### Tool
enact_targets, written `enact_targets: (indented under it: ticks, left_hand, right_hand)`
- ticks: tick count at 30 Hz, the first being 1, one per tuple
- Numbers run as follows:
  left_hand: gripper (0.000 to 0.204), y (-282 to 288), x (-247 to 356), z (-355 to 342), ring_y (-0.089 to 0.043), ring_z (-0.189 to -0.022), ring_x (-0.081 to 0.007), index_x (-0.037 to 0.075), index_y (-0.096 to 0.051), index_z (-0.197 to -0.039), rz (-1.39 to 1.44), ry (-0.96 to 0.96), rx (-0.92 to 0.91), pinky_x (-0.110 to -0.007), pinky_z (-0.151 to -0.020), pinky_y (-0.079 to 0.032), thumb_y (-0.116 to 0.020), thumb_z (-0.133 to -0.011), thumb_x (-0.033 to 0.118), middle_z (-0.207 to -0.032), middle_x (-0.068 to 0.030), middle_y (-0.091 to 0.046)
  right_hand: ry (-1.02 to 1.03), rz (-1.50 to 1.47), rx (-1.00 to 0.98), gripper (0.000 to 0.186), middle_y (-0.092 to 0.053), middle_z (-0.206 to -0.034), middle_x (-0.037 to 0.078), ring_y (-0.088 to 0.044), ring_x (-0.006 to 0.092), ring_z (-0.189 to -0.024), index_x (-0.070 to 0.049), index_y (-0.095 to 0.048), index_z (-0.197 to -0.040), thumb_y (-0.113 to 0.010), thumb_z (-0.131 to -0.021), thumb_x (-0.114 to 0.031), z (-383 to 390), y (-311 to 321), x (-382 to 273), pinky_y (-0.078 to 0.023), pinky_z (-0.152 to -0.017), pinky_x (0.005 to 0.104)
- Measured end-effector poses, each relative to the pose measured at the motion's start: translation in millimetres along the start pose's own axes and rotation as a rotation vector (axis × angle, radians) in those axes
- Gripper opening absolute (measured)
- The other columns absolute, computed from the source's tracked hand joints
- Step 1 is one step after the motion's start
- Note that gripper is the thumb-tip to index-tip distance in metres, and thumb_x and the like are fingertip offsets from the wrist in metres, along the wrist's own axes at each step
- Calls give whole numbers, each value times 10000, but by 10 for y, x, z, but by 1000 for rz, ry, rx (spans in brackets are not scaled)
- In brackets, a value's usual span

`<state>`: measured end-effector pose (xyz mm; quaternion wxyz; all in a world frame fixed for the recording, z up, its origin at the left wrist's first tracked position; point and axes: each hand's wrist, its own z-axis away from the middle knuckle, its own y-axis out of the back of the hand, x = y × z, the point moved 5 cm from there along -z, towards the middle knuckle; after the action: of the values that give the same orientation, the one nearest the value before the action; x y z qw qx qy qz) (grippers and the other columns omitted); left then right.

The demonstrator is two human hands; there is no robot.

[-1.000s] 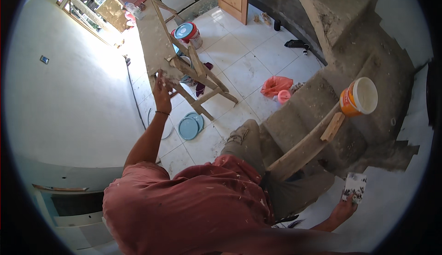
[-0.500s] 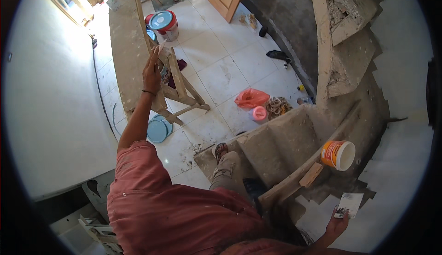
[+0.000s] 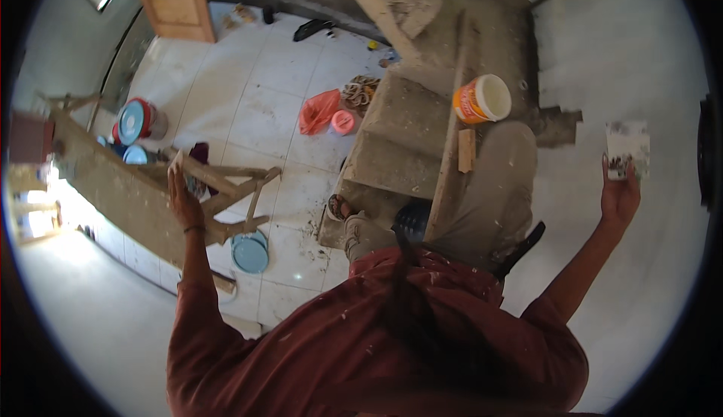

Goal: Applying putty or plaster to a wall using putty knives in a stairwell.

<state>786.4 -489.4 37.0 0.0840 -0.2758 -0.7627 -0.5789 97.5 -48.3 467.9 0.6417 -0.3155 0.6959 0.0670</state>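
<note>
My right hand [image 3: 621, 195] grips a flat white rectangular plate [image 3: 628, 142] with dark smears, fingers over its lower edge. The plate is held up in front of the white wall [image 3: 614, 55]; I cannot tell whether it touches. At left, my left hand [image 3: 184, 197] is raised beside the dusty plank [image 3: 120, 183], its fingers long and close together. A thin pale piece [image 3: 178, 159] shows at its fingertips, mostly hidden by them. Between my hands, an orange and white bucket [image 3: 482, 99] stands tilted in view on the stair side, with a wooden block [image 3: 467, 151] near it.
Rough concrete stairs [image 3: 403, 149] run up ahead, my feet and knee over them. On the tiled floor lie a red plastic bag [image 3: 320, 112], a pink-lidded container [image 3: 342, 122], blue lids [image 3: 250, 252] and a red and white bucket [image 3: 154, 123]. A wooden trestle [image 3: 237, 191] supports the plank.
The view has swung to the right. My right hand with the white plate has come up higher along the wall. My right knee now shows beside the bucket.
</note>
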Motion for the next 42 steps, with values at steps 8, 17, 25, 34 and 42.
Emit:
enact_targets:
  ticks: [8, 17, 25, 34, 42]
  left_hand:
    - [517, 145, 15, 56, -422, -1335, -337, 72, -437, -1422, -8, 32, -49, -433, -1070, -369, -445, -920, -54, -1448, -175, -439]
    - [454, 135, 73, -16, -421, -1336, -334, 87, -433, -1433, -89, 35, -68, -438, -1082, -359, -374, -989, 20, -1453, -161, -440]
    - [452, 29, 82, -40, -418, -1336, -339, 90, -435, -1432, -125, 68, -142, -438, -1079, -361, -365, -991, 21, -1450, -167, -441]
    - [447, 56, 82, -110, -423, -1331, -339, 56, -453, -1409, -148, 98, -120, -444, -1086, -362, -375, -973, -1, -1438, -165, -456]
    - [434, 147, 11, -19, -419, -1339, -341, 67, -465, -1401, -118, 119, -76, -453, -1085, -378, -363, -983, 9, -1430, -180, -461]
  right_hand:
    - [-138, -102, 224, 415, -564, -1313, 91, -550, 285, -1198, -58, -487, -1315, -592, -914, -71, 134, 604, 742, -434, -1038, 529]
    - [-209, 355, 581, 318, -642, -1085, 127, -660, 248, -904, 32, -560, -1179, -625, -887, -77, 273, 687, 1968, -604, -739, 416]
    - [-164, 286, 839, 369, -601, -1161, 145, -632, 302, -1000, 14, -530, -1227, -609, -880, -84, 542, 807, 2010, -596, -806, 460]
    - [-185, 62, 761, 330, -624, -1142, 153, -648, 294, -980, 9, -555, -1186, -617, -868, -54, 655, 598, 2605, -595, -743, 477]
    - [-198, 206, 622, 286, -666, -995, 112, -679, 274, -845, -18, -602, -1133, -630, -858, -94, -212, 597, 2919, -590, -681, 422]
